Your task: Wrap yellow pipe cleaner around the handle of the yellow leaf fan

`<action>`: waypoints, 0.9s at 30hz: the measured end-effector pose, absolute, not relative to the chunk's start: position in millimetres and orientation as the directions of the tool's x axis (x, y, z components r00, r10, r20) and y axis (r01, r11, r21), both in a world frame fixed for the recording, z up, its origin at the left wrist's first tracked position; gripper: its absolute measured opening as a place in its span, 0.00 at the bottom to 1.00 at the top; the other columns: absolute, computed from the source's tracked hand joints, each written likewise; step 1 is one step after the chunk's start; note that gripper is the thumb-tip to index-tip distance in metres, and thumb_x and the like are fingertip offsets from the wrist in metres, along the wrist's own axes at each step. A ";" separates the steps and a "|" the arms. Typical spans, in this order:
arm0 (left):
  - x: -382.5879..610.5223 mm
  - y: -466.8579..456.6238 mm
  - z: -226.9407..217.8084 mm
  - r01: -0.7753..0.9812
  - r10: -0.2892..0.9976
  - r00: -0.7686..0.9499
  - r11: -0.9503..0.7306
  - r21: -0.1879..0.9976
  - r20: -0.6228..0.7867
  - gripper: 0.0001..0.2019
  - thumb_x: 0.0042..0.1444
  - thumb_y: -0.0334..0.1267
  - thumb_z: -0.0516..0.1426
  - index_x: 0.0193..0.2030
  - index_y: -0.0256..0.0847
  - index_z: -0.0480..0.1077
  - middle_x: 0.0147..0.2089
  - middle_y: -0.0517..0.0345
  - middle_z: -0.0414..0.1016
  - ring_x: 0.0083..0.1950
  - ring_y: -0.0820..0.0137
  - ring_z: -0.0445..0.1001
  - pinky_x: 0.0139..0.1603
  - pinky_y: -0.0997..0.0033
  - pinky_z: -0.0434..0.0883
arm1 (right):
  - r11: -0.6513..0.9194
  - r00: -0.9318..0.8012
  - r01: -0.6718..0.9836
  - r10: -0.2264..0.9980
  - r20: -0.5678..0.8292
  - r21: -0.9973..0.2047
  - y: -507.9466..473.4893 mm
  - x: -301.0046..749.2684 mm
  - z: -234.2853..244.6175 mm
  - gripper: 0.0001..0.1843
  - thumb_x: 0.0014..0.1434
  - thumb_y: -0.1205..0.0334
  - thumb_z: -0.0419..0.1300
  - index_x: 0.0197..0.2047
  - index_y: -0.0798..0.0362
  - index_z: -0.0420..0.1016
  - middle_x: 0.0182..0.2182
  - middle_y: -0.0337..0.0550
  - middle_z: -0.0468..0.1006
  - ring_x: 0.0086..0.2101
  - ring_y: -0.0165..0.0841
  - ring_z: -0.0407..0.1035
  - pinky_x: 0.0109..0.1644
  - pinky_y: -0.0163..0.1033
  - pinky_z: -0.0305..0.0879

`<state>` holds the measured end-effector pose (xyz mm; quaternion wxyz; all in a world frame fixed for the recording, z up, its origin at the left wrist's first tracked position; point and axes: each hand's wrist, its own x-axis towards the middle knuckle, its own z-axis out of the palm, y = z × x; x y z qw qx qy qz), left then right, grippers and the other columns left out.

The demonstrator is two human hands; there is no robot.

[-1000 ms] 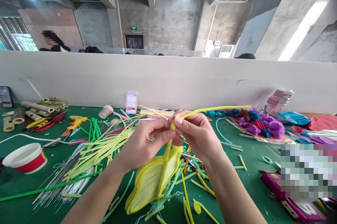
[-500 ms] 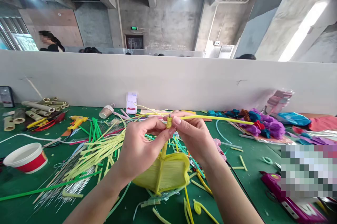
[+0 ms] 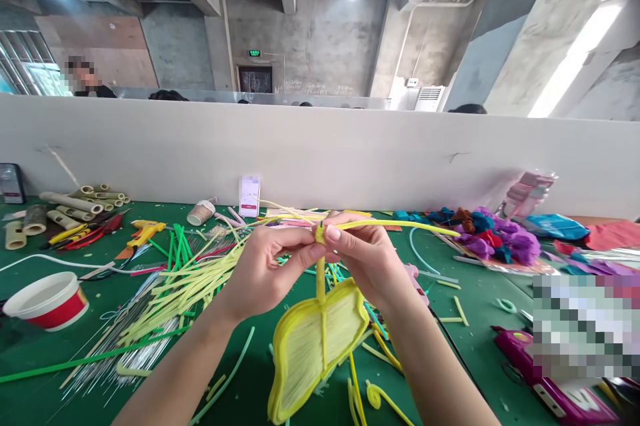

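Note:
My left hand [image 3: 273, 259] pinches the top of a yellow stem, just left of a small coiled yellow knob. Against it, my right hand [image 3: 363, 253] grips a yellow pipe cleaner [image 3: 410, 224], whose free end stretches out to the right. Below both hands hangs a yellow leaf-shaped piece [image 3: 300, 353] with a thick fuzzy rim and a central rib, joined to the stem. The fingertips partly cover the spot where pipe cleaner and stem meet.
Pale yellow pipe cleaners [image 3: 185, 299] and thin wires lie at left, near a paper cup [image 3: 47, 299] and yellow glue gun [image 3: 147, 233]. A phone [image 3: 249, 196] leans on the white partition [image 3: 320, 153]. Purple fluffy material [image 3: 520, 239] and a magenta device [image 3: 555, 379] are at right.
The leaf-shaped piece has turned and swung lower, showing more of its face and stem. The pipe cleaner's free end has drawn in toward the left. Both hands keep their grip.

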<state>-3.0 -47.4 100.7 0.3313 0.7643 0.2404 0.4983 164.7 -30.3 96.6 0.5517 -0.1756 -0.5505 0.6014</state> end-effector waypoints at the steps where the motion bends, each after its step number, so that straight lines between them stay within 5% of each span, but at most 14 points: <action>1: -3.2 -46.5 100.9 0.010 0.699 0.407 -0.647 0.762 0.588 0.10 0.65 0.35 0.57 0.43 0.42 0.82 0.39 0.55 0.83 0.41 0.69 0.79 0.44 0.71 0.74 | 0.219 -0.335 -0.475 0.851 0.405 -0.852 -30.8 164.5 96.8 0.04 0.55 0.60 0.71 0.31 0.50 0.83 0.27 0.34 0.74 0.25 0.22 0.65 0.27 0.29 0.62; 8: 4.6 -49.0 96.6 -0.302 0.687 0.510 -0.421 0.855 0.518 0.11 0.66 0.36 0.56 0.38 0.39 0.79 0.31 0.55 0.79 0.34 0.68 0.80 0.40 0.70 0.76 | 0.312 -0.429 -0.468 0.738 0.521 -0.827 -39.7 173.4 107.9 0.04 0.61 0.64 0.64 0.35 0.50 0.82 0.23 0.35 0.71 0.20 0.29 0.70 0.18 0.34 0.64; 13: 2.0 -39.6 86.8 -0.364 0.613 0.671 -0.217 0.906 0.417 0.12 0.65 0.43 0.57 0.37 0.37 0.77 0.26 0.55 0.76 0.27 0.69 0.78 0.33 0.70 0.75 | 0.316 -0.457 -0.418 0.737 0.498 -0.852 -39.5 179.6 109.8 0.02 0.58 0.62 0.68 0.34 0.49 0.83 0.27 0.37 0.77 0.24 0.27 0.73 0.31 0.36 0.72; 16: -2.4 -33.6 86.9 -0.357 0.564 0.737 -0.143 0.923 0.372 0.14 0.64 0.46 0.57 0.37 0.37 0.77 0.26 0.55 0.76 0.27 0.68 0.78 0.33 0.70 0.75 | 0.308 -0.446 -0.402 0.756 0.478 -0.862 -39.1 176.9 106.4 0.03 0.58 0.61 0.68 0.35 0.50 0.83 0.28 0.37 0.78 0.22 0.27 0.73 0.28 0.36 0.71; 21: 1.2 -45.2 98.5 -0.188 0.717 0.619 -0.263 0.946 0.322 0.11 0.68 0.42 0.54 0.50 0.41 0.73 0.42 0.53 0.79 0.40 0.68 0.80 0.46 0.67 0.76 | 0.331 -0.340 -0.384 0.817 0.465 -0.862 -36.9 170.5 99.9 0.03 0.61 0.61 0.65 0.36 0.48 0.81 0.20 0.32 0.71 0.15 0.27 0.67 0.16 0.33 0.61; 24: 7.9 -56.4 101.0 -0.063 0.830 0.443 -0.348 0.935 0.339 0.13 0.64 0.44 0.58 0.54 0.44 0.69 0.49 0.54 0.76 0.42 0.69 0.79 0.46 0.68 0.75 | 0.470 -0.149 -0.257 0.844 0.516 -0.844 -33.1 168.6 96.6 0.03 0.58 0.60 0.68 0.34 0.49 0.82 0.27 0.37 0.77 0.25 0.27 0.70 0.26 0.34 0.65; 27: 14.5 -61.4 98.6 0.082 0.866 0.257 -0.462 0.883 0.429 0.12 0.60 0.42 0.62 0.48 0.44 0.70 0.46 0.58 0.77 0.38 0.71 0.78 0.39 0.73 0.74 | 0.560 -0.055 -0.125 0.820 0.570 -0.819 -32.3 167.2 95.0 0.04 0.58 0.58 0.68 0.33 0.48 0.83 0.32 0.40 0.79 0.35 0.31 0.71 0.39 0.39 0.67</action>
